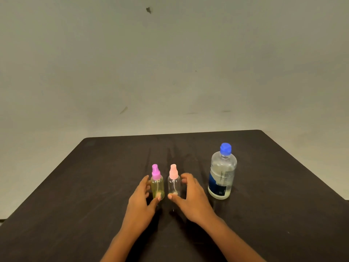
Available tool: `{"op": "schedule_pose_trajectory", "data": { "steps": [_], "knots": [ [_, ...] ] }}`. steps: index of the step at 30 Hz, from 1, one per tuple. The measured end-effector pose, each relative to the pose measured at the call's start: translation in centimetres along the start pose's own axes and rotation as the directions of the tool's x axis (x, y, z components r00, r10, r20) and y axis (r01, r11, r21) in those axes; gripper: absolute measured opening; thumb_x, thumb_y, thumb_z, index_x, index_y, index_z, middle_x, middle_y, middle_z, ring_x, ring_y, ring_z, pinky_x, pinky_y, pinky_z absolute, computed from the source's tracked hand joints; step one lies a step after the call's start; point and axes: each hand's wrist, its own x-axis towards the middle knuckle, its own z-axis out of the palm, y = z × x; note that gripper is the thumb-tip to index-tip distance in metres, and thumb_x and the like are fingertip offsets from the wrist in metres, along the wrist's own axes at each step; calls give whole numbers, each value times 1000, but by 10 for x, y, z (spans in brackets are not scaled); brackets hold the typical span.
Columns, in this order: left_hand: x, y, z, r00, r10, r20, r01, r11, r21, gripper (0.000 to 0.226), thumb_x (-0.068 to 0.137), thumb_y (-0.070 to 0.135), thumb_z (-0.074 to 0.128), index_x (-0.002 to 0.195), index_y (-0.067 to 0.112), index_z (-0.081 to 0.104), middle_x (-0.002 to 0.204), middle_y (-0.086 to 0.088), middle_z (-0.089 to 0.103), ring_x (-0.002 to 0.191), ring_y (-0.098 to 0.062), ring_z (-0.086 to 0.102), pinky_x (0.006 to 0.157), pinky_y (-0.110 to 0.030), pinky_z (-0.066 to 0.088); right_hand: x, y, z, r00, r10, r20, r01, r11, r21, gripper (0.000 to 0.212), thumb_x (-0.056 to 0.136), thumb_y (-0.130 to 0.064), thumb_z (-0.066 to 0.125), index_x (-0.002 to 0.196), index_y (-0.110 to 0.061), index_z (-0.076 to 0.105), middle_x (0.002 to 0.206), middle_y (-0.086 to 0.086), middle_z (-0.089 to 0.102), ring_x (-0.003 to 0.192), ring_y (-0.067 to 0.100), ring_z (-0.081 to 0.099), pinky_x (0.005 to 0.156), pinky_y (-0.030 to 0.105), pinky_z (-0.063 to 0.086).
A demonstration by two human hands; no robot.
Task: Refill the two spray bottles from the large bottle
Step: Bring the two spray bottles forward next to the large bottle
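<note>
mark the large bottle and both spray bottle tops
large bottle (222, 178): head view, on its label.
purple spray top (155, 172): head view, on the pump collar.
pink spray top (173, 172): head view, on the pump collar.

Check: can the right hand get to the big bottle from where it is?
Probably yes. The right hand is cupped by the pink-topped spray bottle, and the big bottle stands upright just to its right with only bare table between them.

Clear glossy plastic large bottle (222, 174) (table (75, 186) matt).
</note>
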Motion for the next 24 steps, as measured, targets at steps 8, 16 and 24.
{"op": "schedule_pose_trajectory", "data": {
  "steps": [8,16,24],
  "knots": [
    [-12,26,-2,930,7,-366,-41,995,-86,70,73,-13,57,133,18,40,127,-1,49,117,-14,47,98,-26,38,21,-38,-37,987,-162,-10,160,984,-72,57,90,-36,57,139,-26,31,133,-5,49,120,13,48,96,28,42],
    [-23,52,-3,848,203,-490,-244,969,-20,53,78,-10,60,122,18,49,117,2,55,107,-7,52,93,-16,40,27,-46,-38,978,-194,81,208,950,-232,19,89,-22,60,107,-18,59,97,0,64,86,15,58,78,29,48],
    [-23,66,8,874,371,-314,-369,927,70,59,74,32,73,125,30,44,122,12,53,110,1,50,92,-8,40,22,-54,-66,988,-141,-63,134,985,-106,13,76,-25,73,82,-24,61,80,-9,66,76,10,62,77,33,54]
  ]
}}
